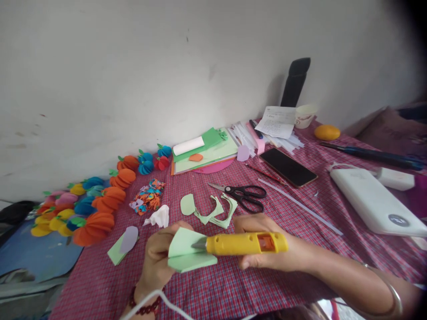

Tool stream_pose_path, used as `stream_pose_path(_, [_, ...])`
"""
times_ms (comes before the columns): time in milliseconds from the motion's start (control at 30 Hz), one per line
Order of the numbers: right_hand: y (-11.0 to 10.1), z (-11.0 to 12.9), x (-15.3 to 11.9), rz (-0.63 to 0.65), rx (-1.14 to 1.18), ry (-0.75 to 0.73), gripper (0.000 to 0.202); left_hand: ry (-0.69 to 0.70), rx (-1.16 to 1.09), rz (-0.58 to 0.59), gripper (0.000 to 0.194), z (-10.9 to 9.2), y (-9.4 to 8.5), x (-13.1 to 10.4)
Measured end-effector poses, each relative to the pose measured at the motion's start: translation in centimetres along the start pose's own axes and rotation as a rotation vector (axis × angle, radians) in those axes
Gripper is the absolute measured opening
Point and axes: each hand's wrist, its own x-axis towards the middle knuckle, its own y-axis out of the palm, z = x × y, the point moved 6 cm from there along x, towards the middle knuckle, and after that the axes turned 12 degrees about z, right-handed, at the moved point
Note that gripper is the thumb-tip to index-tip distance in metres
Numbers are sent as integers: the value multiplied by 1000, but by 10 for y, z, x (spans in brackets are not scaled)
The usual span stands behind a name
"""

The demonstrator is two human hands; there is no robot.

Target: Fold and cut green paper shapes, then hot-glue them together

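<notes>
Folded pale green paper (191, 262) stands partly opened in my left hand (158, 255), whose fingers pinch its left side. My right hand (258, 224) is wrapped round a yellow glue gun (238, 244) that points left. The gun's nozzle reaches in between the paper's two leaves; whether it touches them I cannot tell. Just beyond my hands lie green paper offcuts (216, 213), a rounded green paper piece (187, 205) and black-handled scissors (245, 193). A crumpled white tissue (158, 217) rests beyond my left hand.
Paper pumpkins (100, 204) in several colours line the left edge. Colourful paper scraps (148, 196) sit beside them. At the back are stacked paper sheets (213, 151). A phone (288, 166), a white power bank (376, 200) and a paper cup (304, 116) stand to the right. A white cable (160, 295) crosses in front.
</notes>
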Motion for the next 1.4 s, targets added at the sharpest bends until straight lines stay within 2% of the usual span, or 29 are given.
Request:
stream_pose_path(200, [-1, 0, 0, -17, -20, 11, 55, 119, -52, 0, 8, -5, -2, 1])
stream_pose_path(400, [0, -3, 0, -27, 28, -9, 55, 16, 26, 155, 9, -4, 12, 7])
stream_pose_path(467, [2, -2, 1, -3, 20, -15, 54, 11, 19, 166, 8, -3, 14, 8])
stream_pose_path(667, [5, 3, 2, 68, -44, -45, 51, 77, -111, 69, 11, 0, 7, 6])
stream_pose_path(867, [0, 6, 1, 29, -80, -50, 51, 75, -133, 11, 16, 3, -1, 0])
stream_pose_path(1033, [-5, 6, 1, -31, -82, -42, 52, -11, -160, 46, 16, 4, 3, 1])
stream_pose_path(1200, [1, 2, 1, 14, -70, -44, 53, -53, -142, 90, 9, 5, 8, 5])
stream_pose_path(1300, [5, 1, 1, 60, -68, -41, 52, -9, -167, 57, 7, 5, 6, 5])
stream_pose_path(1400, [4, 2, 1, 50, -71, -44, 51, 11, -158, 54, 7, 5, 6, 5])
